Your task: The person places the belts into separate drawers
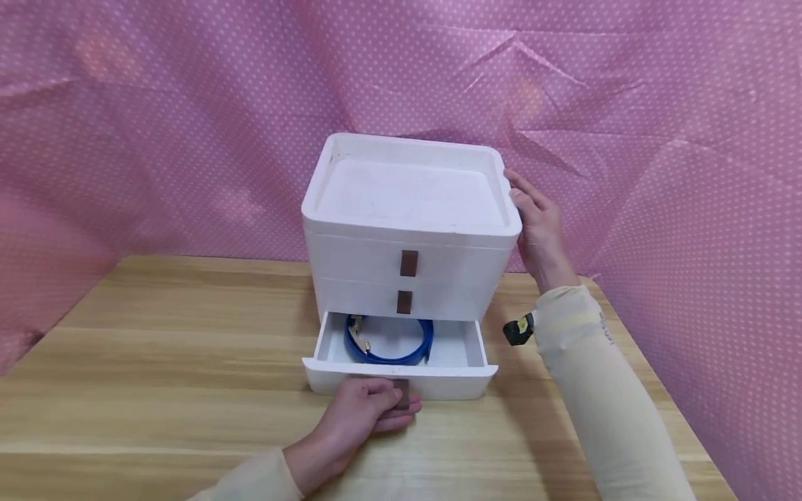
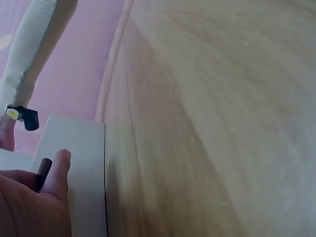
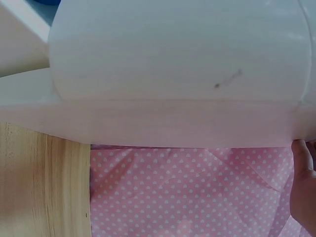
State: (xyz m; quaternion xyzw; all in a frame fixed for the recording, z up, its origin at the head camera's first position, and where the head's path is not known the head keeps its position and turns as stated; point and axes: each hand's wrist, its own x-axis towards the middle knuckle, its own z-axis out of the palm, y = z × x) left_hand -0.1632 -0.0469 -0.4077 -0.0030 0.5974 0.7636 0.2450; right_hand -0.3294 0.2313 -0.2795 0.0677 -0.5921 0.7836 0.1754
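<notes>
A white drawer unit stands with its bottom drawer pulled out. Inside that drawer lies a coiled blue belt with a gold-coloured buckle. My left hand pinches the brown pull tab on the drawer front; the left wrist view shows the dark tab between thumb and finger. Up at the unit's right side, my right hand rests with extended fingers against the edge of the tray-like top. In the right wrist view its fingers touch the white side wall.
Two upper drawers with brown tabs are closed. The unit stands on a wood-grain table. Pink dotted cloth hangs behind and on both sides. A small black device is at the right wrist.
</notes>
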